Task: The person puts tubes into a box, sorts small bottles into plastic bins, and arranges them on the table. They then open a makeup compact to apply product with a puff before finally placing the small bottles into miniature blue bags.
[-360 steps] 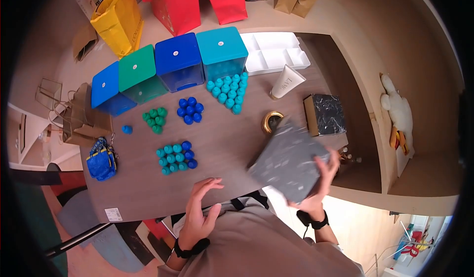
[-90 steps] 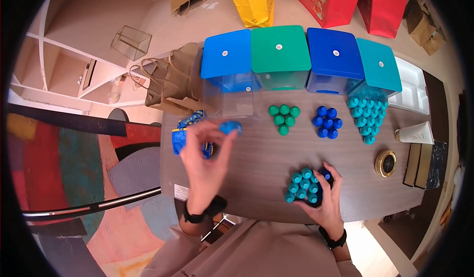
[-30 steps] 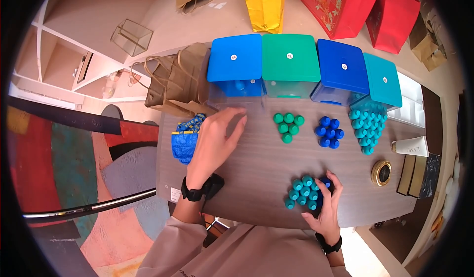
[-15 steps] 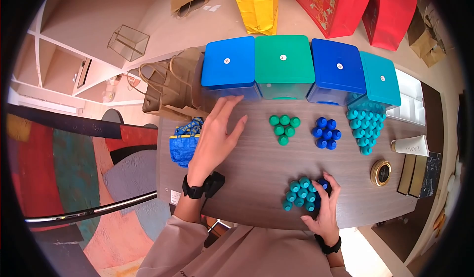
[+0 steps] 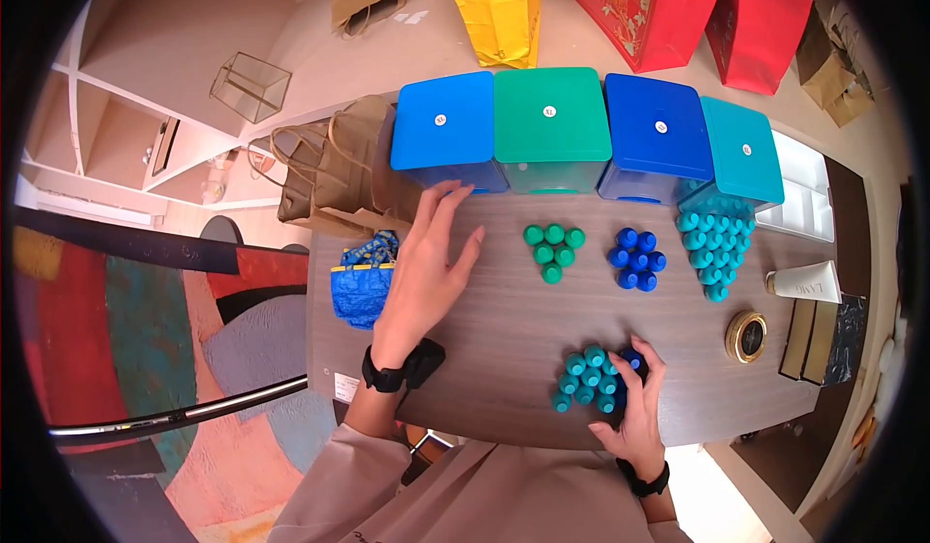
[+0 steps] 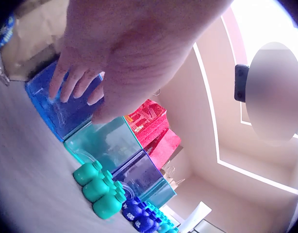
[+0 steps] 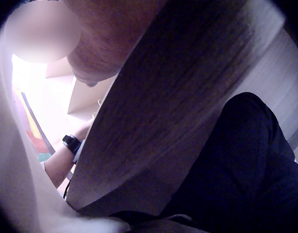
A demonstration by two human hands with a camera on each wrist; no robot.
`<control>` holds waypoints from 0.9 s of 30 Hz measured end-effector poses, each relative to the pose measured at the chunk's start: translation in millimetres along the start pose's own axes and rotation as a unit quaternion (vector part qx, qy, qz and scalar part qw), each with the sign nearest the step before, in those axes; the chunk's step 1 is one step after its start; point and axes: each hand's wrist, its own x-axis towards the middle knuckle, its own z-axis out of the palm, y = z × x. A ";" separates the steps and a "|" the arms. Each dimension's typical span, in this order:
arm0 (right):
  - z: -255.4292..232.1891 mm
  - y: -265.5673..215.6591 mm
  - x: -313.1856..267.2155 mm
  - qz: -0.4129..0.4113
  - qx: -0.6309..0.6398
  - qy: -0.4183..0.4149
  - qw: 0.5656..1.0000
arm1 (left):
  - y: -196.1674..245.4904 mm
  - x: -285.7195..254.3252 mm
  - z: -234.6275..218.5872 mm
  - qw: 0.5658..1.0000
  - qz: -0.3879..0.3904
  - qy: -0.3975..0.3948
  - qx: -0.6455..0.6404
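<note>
My left hand [image 5: 426, 272] is at the front of the light-blue-lidded box [image 5: 444, 122], fingers extended and fingertips at its lower front. In the left wrist view, the left hand [image 6: 105, 63] has its fingers spread against the blue box front [image 6: 47, 104]. Nothing is held in it. Beside a cluster of teal bottles [image 5: 591, 376], my right hand [image 5: 639, 417] rests with thumb and fingers apart, its fingers next to a dark blue bottle [image 5: 631, 358] and partly hiding others. In the right wrist view the tabletop's underside fills much of the picture; the fingers are hidden.
Green [image 5: 553, 250], dark blue [image 5: 636, 258] and teal bottle groups [image 5: 715, 252] stand before the green [image 5: 552, 117], dark blue [image 5: 659, 126] and teal boxes [image 5: 744, 151]. A blue bag [image 5: 362, 286] is at left; a white tube [image 5: 806, 281] and gold-rimmed jar [image 5: 746, 338] are at right.
The blue bottle pinched by my left hand three seconds ago has left it. The clear drawer, pulled out then, has gone back under the light-blue lid. My right hand has stayed by the cluster.
</note>
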 end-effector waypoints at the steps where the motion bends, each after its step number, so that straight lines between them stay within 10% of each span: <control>1: 0.2 0.1 0.2 0.000 0.000 0.000 1.000 | 3.5 -2.2 2.4 1.000 -0.010 -0.006 -0.023; 12: -37.6 -20.6 20.0 -0.044 -0.044 0.054 0.997 | 20.5 -6.0 70.6 0.979 0.197 -0.045 -0.027; 27: -39.9 -12.7 167.6 -0.126 -0.294 -0.067 0.945 | 13.5 -29.6 109.2 0.980 0.191 -0.013 -0.051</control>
